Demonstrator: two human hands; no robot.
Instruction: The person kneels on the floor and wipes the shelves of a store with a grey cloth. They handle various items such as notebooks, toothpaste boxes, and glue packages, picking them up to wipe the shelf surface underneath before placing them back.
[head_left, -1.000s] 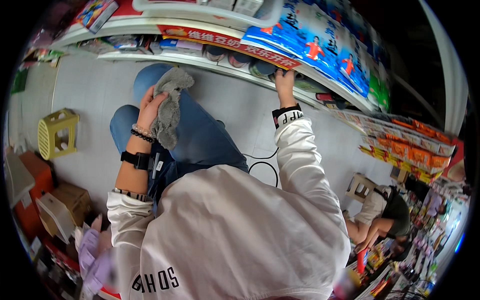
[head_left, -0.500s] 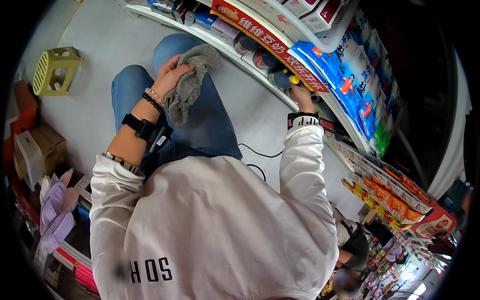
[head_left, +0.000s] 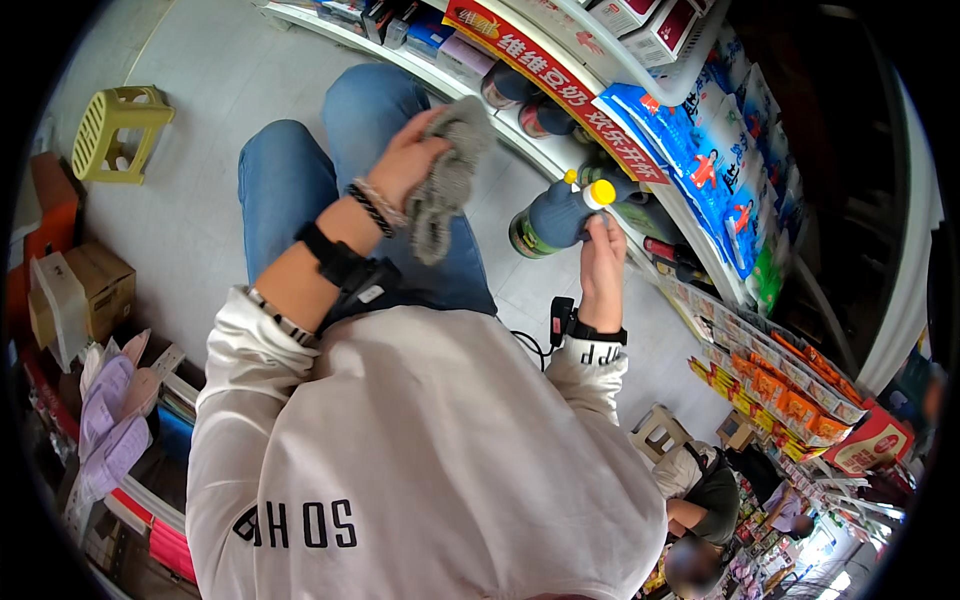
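My left hand [head_left: 405, 160] is raised over my knees and grips a crumpled grey cloth [head_left: 445, 180] that hangs down from the fingers. My right hand [head_left: 603, 255] holds a dark blue-grey bottle with a yellow cap and a green base [head_left: 555, 215], tipped on its side just in front of the shop shelf [head_left: 560, 165]. Cloth and bottle are a short way apart and do not touch. Both wrists carry black bands. My blue jeans [head_left: 290, 180] and pale sweatshirt fill the middle of the view.
The shelf [head_left: 430, 70] holds cans, boxes and blue packets [head_left: 700, 150], with a red strip along its edge. A yellow plastic stool [head_left: 115, 130] stands on the grey floor at left, by cardboard boxes [head_left: 85, 290]. Another person crouches at lower right [head_left: 700, 500] beside a small stool [head_left: 660, 430].
My right hand has drawn back from the shelf edge and now has the bottle in it. My left hand with the cloth has stayed raised; the view has swung along the shelf.
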